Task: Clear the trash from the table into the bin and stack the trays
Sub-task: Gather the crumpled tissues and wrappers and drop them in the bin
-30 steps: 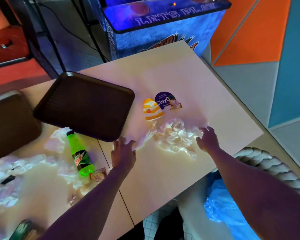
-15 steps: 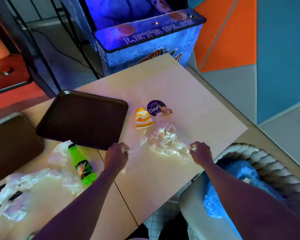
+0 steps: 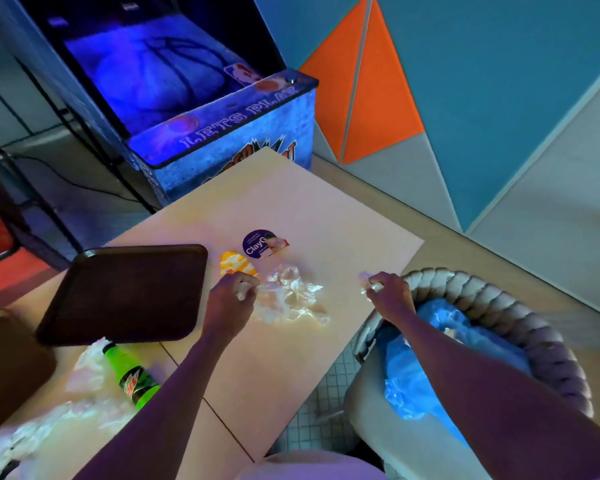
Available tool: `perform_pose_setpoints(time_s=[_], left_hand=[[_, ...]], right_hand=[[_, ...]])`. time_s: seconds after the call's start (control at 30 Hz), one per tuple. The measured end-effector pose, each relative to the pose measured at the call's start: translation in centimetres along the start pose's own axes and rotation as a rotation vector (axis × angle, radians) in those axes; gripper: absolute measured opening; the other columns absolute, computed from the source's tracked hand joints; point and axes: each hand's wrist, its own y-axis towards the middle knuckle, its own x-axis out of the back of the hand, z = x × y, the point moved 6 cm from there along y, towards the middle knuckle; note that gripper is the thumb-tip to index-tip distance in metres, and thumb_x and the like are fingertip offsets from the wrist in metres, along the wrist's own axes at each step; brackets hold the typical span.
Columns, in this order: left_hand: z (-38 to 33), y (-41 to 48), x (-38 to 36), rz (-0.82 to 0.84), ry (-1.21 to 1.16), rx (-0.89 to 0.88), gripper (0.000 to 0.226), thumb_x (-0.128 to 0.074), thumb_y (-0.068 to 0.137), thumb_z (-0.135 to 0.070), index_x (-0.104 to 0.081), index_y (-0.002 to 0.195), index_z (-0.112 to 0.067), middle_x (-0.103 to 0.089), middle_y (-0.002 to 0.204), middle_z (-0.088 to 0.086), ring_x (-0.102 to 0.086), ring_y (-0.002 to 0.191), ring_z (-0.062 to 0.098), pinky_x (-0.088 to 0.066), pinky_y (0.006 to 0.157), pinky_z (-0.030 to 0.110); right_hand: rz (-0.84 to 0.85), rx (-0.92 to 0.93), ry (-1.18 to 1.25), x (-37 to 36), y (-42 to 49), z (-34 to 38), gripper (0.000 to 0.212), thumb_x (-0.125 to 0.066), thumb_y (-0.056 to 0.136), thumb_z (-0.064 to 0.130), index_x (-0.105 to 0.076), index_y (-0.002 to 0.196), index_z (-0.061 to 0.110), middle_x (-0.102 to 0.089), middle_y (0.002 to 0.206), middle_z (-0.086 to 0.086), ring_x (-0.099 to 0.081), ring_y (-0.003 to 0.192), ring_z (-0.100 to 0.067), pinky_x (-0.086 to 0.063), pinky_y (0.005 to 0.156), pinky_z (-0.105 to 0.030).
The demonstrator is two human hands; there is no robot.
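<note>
A crumpled clear plastic wrap (image 3: 291, 299) lies on the pale table (image 3: 326, 220). My left hand (image 3: 231, 301) grips its left end with curled fingers. My right hand (image 3: 390, 294) pinches a small scrap of plastic at the table's right edge, beside the rope-rimmed bin (image 3: 499, 299) lined with a blue bag (image 3: 416, 375). A yellow-and-white wrapper (image 3: 236, 263) and a purple round lid (image 3: 258, 244) lie just beyond the wrap. A dark brown tray (image 3: 125, 292) sits to the left, and a second tray (image 3: 7, 365) shows at the left edge.
A green soda bottle (image 3: 132, 379) lies on more crumpled plastic (image 3: 66, 420) at the lower left. An arcade cabinet (image 3: 205, 126) stands behind the table. Tiled floor shows between table and bin.
Both hands closed on the plastic: the left gathered its left end, the right pulled a piece away to the right toward the bin. The view swung right, showing more of the bin.
</note>
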Motion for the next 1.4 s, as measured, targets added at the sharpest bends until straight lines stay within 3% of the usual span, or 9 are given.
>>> perform_pose_setpoints(time_s=[0.3,0.5,0.67,0.9,1.1,1.17,1.3,1.4], left_hand=[[-10.9,0.3,-8.7,0.143,-0.094,-0.122,0.017,-0.074,0.087,-0.007,-0.073,0.096,-0.021,-0.074,0.101,-0.012,-0.067,0.1,0.006,-0.053,0.089,0.027],[-17.5,-1.4,-17.2,0.293,-0.131,-0.188,0.016,-0.075,0.089,-0.012,-0.074,0.096,-0.027,-0.074,0.097,-0.017,-0.066,0.095,-0.003,-0.052,0.084,0.02],[-22.2,-2.8,-23.5,0.425,-0.162,-0.179,0.013,-0.073,0.089,-0.016,-0.074,0.096,-0.027,-0.074,0.097,-0.016,-0.068,0.095,0.002,-0.055,0.084,0.026],[-27.6,-4.8,-32.1,0.563,-0.15,-0.211,0.01,-0.074,0.088,-0.017,-0.073,0.095,-0.024,-0.075,0.101,-0.016,-0.07,0.097,0.003,-0.057,0.088,0.03],[-29.7,-7.1,-39.8,0.642,-0.122,-0.233,0.011,-0.074,0.087,-0.01,-0.074,0.091,-0.021,-0.074,0.095,-0.017,-0.066,0.092,-0.01,-0.049,0.082,0.01],[-29.9,-7.7,-42.5,0.697,-0.112,-0.216,0.01,-0.073,0.088,-0.008,-0.073,0.091,-0.018,-0.076,0.097,-0.012,-0.066,0.091,-0.008,-0.052,0.085,0.019],[-29.9,-8.2,-46.7,0.765,-0.089,-0.189,0.007,-0.071,0.09,-0.009,-0.073,0.095,-0.014,-0.076,0.102,-0.003,-0.069,0.096,0.013,-0.055,0.088,0.033],[-29.8,-8.3,-48.6,0.791,-0.085,-0.164,0.011,-0.069,0.091,-0.012,-0.072,0.093,-0.022,-0.075,0.099,-0.007,-0.069,0.089,0.009,-0.056,0.078,0.03]], right_hand=[[-0.126,-0.174,0.176,6.0,-3.6,-10.5,0.027,-0.07,0.092,0.023,-0.073,0.117,0.014,-0.072,0.123,-0.004,-0.066,0.115,-0.027,-0.049,0.097,-0.032],[-0.189,-0.314,0.212,8.6,-6.3,-19.1,0.028,-0.07,0.091,0.021,-0.071,0.117,0.01,-0.071,0.12,-0.012,-0.065,0.116,-0.033,-0.05,0.098,-0.041],[-0.223,-0.419,0.22,10.6,-8.6,-25.7,0.03,-0.071,0.09,0.023,-0.071,0.118,0.014,-0.071,0.123,-0.008,-0.063,0.12,-0.031,-0.049,0.099,-0.04],[-0.322,-0.543,0.288,12.4,-11.7,-33.7,0.024,-0.071,0.091,0.027,-0.073,0.108,0.011,-0.074,0.113,-0.01,-0.066,0.112,-0.032,-0.05,0.095,-0.04],[-0.353,-0.631,0.339,12.7,-12.8,-38.2,0.021,-0.073,0.088,0.022,-0.074,0.105,0.009,-0.074,0.109,-0.01,-0.066,0.109,-0.032,-0.049,0.096,-0.039],[-0.36,-0.645,0.345,12.6,-12.8,-39.3,0.021,-0.075,0.086,0.02,-0.075,0.104,0.009,-0.074,0.108,-0.01,-0.065,0.108,-0.032,-0.049,0.096,-0.039],[-0.353,-0.663,0.366,11.9,-11.9,-40.8,0.022,-0.077,0.084,0.02,-0.073,0.102,0.01,-0.073,0.105,-0.009,-0.064,0.107,-0.03,-0.049,0.095,-0.037],[-0.329,-0.661,0.371,11.6,-11.0,-41.6,0.021,-0.076,0.084,0.023,-0.072,0.1,0.01,-0.07,0.104,-0.01,-0.064,0.103,-0.03,-0.049,0.092,-0.036]])
